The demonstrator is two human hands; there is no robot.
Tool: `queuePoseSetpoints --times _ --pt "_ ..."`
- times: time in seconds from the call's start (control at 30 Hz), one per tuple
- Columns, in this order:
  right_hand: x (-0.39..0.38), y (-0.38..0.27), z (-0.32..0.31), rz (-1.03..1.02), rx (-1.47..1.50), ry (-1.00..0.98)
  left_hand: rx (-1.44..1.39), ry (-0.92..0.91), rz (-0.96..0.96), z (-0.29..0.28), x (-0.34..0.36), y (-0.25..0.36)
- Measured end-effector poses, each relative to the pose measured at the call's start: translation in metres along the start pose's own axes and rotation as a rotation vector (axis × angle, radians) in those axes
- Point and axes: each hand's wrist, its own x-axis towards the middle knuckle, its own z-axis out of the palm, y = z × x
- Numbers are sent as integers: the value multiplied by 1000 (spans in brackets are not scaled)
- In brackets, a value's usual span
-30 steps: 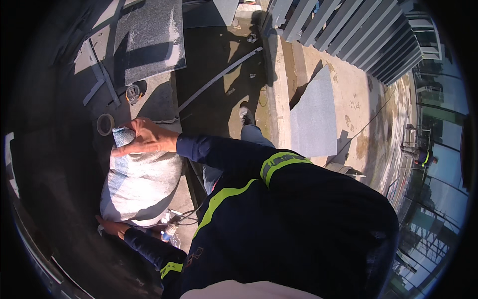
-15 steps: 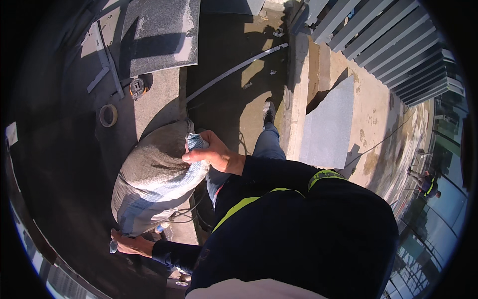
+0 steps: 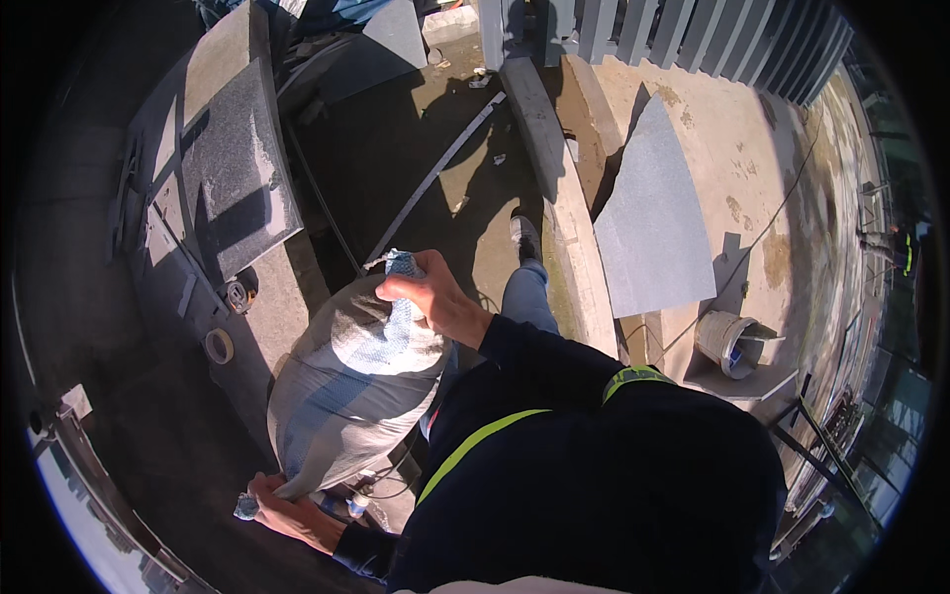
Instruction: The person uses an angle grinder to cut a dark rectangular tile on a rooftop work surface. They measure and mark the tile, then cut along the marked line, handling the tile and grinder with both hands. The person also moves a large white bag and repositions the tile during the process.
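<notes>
A bulging woven sack [image 3: 346, 401], pale with blue bands, is slung between my two hands close in front of my legs. My right hand [image 3: 440, 300] is closed round its bunched upper corner, where the blue-and-white weave pokes out above the fingers. At the opposite lower corner my left hand [image 3: 289, 512] grips another gathered tip of the cloth. What fills the sack is hidden. Whether its underside touches the ledge below cannot be made out.
On the ledge at left lie a speckled stone slab [image 3: 233, 183] and a roll of tape [image 3: 219, 346]. A long thin strip [image 3: 440, 173] crosses the sunken floor. Right of the kerb [image 3: 559, 188] are a grey sheet [image 3: 658, 213], a bucket [image 3: 727, 342] and slatted railing [image 3: 683, 35]. Another person [image 3: 902, 249] is far right.
My view has turned, bringing the bucket into sight. The sack has shifted right and slightly lower in the picture, with both hands still gripping its corners.
</notes>
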Motion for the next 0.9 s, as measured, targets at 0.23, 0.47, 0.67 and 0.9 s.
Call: queuePoseSetpoints --times 0.23,0.47,0.67,0.9 --pt "-97 -78 -208 -120 267 644 -339 -487 176 199 18 105" --pt "-252 -187 -396 -768 383 1025 -1008 -1106 -290 397 22 484" --pt "-371 -302 -519 -1364 228 1386 -1401 -1546 215 500 -31 861" --pt "-535 -432 -861 -1190 -386 1823 -1272 -1448 1261 616 -53 1072"
